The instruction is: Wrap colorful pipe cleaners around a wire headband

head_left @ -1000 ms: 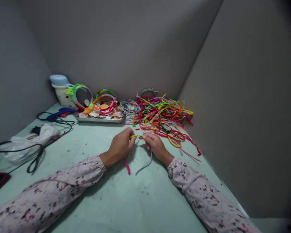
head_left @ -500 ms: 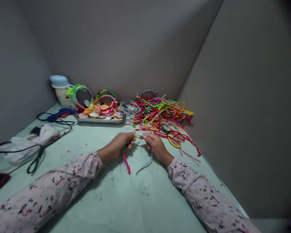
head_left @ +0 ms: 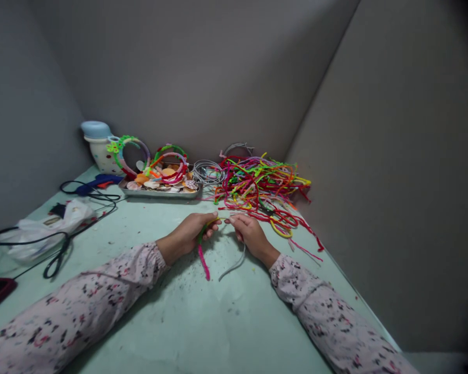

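Observation:
Between thumb and fingers, my left hand (head_left: pixel 193 229) pinches a fuzzy pipe cleaner (head_left: pixel 204 262), pink at its hanging end and green to yellow higher up. My right hand (head_left: pixel 250 231) is closed on a thin grey wire (head_left: pixel 236 266), whose free end curves down toward the table. The fingertips of both hands face each other a short way apart, with a thin yellow strand spanning the gap. How the strand and the wire join there is too small to make out.
A metal tray (head_left: pixel 161 194) of shells and wrapped hoops stands at the back. Right of it lie a coil of grey wire (head_left: pixel 208 172) and a heap of coloured pipe cleaners (head_left: pixel 261 179). At left are a lidded cup (head_left: pixel 101 148), a plastic bag (head_left: pixel 42 236), black cables and a blue tool (head_left: pixel 97 183).
The fingers of my left hand have shifted slightly along the yellow strand. My right hand and the hanging ends stay nearly still.

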Available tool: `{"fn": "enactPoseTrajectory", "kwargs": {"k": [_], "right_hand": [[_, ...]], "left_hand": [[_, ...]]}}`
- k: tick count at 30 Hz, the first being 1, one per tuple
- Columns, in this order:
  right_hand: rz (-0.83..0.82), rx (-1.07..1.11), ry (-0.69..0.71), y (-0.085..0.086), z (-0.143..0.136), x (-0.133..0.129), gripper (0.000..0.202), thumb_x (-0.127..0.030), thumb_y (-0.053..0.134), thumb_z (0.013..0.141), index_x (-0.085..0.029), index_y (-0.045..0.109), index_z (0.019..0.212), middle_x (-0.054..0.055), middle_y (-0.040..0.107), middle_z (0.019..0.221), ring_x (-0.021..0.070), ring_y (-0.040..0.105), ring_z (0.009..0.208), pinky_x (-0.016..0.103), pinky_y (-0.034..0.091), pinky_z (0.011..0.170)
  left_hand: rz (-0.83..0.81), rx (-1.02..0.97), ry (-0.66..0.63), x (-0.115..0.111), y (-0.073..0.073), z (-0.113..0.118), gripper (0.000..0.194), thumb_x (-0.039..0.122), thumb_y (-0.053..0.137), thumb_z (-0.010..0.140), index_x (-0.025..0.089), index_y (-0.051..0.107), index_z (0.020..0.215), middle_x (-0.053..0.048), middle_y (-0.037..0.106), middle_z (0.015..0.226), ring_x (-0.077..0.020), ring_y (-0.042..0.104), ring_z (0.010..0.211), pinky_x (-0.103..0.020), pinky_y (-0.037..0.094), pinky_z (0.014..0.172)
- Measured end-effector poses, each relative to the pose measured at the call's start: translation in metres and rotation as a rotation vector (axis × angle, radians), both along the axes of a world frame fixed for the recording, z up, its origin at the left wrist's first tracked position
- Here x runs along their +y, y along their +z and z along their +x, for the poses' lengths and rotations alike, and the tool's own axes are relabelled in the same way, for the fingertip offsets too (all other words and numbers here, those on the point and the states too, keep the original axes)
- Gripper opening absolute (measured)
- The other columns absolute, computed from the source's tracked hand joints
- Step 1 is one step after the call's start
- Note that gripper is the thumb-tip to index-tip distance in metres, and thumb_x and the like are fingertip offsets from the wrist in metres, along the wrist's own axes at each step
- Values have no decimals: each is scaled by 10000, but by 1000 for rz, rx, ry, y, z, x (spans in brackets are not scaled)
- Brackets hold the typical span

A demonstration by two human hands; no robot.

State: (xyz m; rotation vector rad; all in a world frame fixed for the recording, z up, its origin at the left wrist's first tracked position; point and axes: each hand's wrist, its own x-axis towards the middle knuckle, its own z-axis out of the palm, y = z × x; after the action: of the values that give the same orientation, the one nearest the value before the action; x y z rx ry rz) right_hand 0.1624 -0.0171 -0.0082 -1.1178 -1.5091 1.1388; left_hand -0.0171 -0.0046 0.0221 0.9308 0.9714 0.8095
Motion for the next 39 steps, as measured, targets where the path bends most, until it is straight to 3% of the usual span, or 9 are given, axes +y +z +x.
{"fn": "enactPoseTrajectory", "kwargs": {"k": [12,21,27,39], "right_hand": [[-27,15,16,0,0,1,274,-405,543,831,-164,671,858,-62,422,462,89,360,411,227,258,437],[-38,2,13,1,-1,1,280,-407,533,840,-168,675,879,-59,426,463,92,359,417,231,256,444],[-28,-6,15,1,-1,2,288,-413,522,848,-170,674,865,-57,423,452,98,356,417,236,266,450],[-45,-3,23,0,-1,3,309,-427,518,849,-164,675,886,-57,431,452,97,361,415,237,270,458]], "left_hand": [[43,15,55,-1,-3,1,260,340,661,730,87,643,787,-31,593,676,-37,423,445,-167,271,379],[226,75,62,-1,-9,0,267,382,637,728,119,625,771,-37,620,763,-52,460,486,-185,303,416],[255,118,72,-2,-10,0,317,443,616,729,127,616,759,-34,626,759,-67,467,492,-209,312,445],[289,119,105,-2,-10,1,223,349,598,702,146,616,792,-12,638,745,-73,491,495,-204,316,470]]}}
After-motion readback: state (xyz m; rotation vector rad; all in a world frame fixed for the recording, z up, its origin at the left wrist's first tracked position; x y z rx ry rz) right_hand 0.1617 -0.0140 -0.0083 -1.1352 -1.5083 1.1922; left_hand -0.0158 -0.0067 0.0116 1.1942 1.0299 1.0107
